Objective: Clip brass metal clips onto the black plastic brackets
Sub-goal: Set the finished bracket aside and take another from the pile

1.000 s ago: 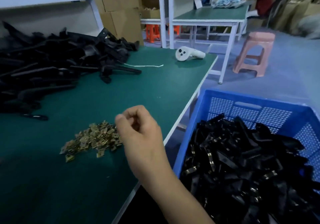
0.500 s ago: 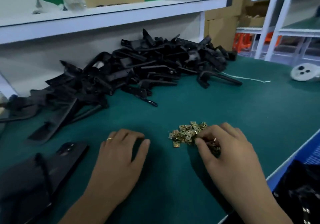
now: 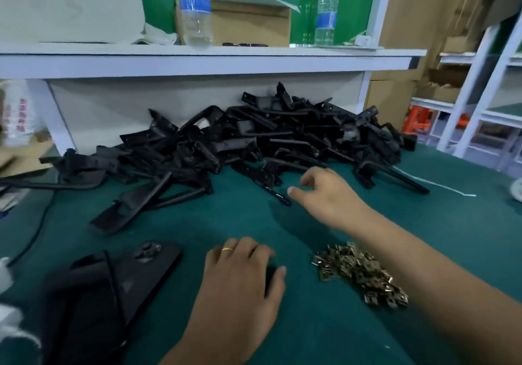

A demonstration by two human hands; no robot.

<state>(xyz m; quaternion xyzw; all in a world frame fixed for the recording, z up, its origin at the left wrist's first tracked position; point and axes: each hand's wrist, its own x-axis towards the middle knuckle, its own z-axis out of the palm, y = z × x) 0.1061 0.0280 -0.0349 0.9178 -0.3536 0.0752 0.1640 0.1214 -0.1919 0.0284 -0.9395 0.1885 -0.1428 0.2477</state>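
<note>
The green table (image 3: 324, 330) fills the lower frame, with a white shelf (image 3: 197, 59) across the top carrying two water bottles (image 3: 196, 8). Against the back panel in the middle of the frame lies a big heap of black plastic brackets (image 3: 254, 141), loose ones spilling toward the lower left. A dark flat object (image 3: 113, 288) sits at lower left; what it is cannot be told. The small pile of brass clips (image 3: 364, 274) lies at lower right, just beside the right forearm.

The right hand (image 3: 327, 195) reaches over the table toward the near edge of the heap, thumb and fingers loosely curved and apart, holding nothing visible; its grip is released. The left hand (image 3: 243, 277), a ring on one finger, rests knuckles up at lower centre, fingers curled downward. Whether it hides a clip underneath cannot be told.

The step in hand looks like fetching a fresh bracket. The next move likely calls for pinching one free of the tangle near the fingertips, then bringing it toward the clips for fitting.
</note>
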